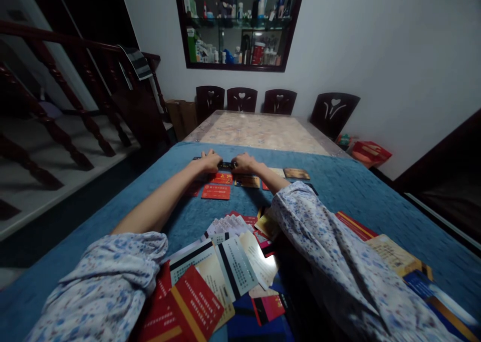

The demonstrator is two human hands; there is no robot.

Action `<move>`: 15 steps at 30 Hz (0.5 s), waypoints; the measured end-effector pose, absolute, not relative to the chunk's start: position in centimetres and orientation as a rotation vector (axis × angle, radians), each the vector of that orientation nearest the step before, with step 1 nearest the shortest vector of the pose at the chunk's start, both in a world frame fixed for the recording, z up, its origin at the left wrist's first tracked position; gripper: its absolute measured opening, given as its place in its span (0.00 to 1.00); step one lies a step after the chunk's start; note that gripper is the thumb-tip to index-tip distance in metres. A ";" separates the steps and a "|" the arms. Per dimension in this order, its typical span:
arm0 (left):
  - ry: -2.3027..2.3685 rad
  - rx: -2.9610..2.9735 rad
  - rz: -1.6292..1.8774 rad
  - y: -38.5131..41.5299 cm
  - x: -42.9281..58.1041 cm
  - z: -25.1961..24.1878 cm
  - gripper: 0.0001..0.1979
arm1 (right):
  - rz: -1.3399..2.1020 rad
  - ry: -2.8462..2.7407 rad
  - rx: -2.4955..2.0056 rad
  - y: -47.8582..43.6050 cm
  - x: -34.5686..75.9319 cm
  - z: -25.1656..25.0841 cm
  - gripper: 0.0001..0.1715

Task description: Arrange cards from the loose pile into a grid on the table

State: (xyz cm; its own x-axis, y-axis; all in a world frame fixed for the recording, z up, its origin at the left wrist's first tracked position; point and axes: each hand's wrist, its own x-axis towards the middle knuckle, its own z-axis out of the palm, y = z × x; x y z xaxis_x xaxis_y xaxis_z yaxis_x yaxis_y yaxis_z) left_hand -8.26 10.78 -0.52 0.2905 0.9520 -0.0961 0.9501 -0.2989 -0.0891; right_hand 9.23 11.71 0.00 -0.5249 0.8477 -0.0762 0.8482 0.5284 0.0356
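My left hand (pixel 210 161) and my right hand (pixel 243 163) reach forward to the far row of cards on the blue cloth. A black card (pixel 225 165) shows in the gap between them, with the bent fingers of both hands closed at its ends. Part of that card and most fingertips are hidden. Just nearer to me lie a red-and-gold card (pixel 221 178), a gold-brown card (pixel 247 182) and a red card (pixel 216 191). Beyond my right forearm sit a pale card (pixel 277 172) and a brown card (pixel 296 173).
Closer to me spreads a loose pile of overlapping cards, among them a silver card (pixel 236 264) and a large red card (pixel 197 302). More cards (pixel 396 257) lie right of my right sleeve. The blue cloth (pixel 124 216) covers the near table; chairs (pixel 242 100) stand behind.
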 end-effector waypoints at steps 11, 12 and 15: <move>-1.822 -2.499 0.219 10.9 -8.4 -0.5 0.25 | 0.031 2.683 1.421 11.4 9.8 0.4 0.28; -1.814 -2.502 0.225 11.0 -8.5 -0.5 0.25 | 0.032 2.691 1.412 11.4 9.9 0.4 0.29; -1.793 -2.509 0.236 11.1 -8.6 -0.6 0.27 | 0.056 2.734 1.401 11.4 10.5 0.3 0.31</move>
State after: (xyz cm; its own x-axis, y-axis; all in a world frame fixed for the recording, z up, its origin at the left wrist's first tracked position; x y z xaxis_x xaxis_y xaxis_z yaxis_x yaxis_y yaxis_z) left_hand -8.62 11.11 -0.58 0.3167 0.9437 -0.0952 0.9363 -0.3271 -0.1280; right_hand 10.52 11.43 0.33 -0.5822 0.8118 -0.0448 0.8093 0.5839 0.0642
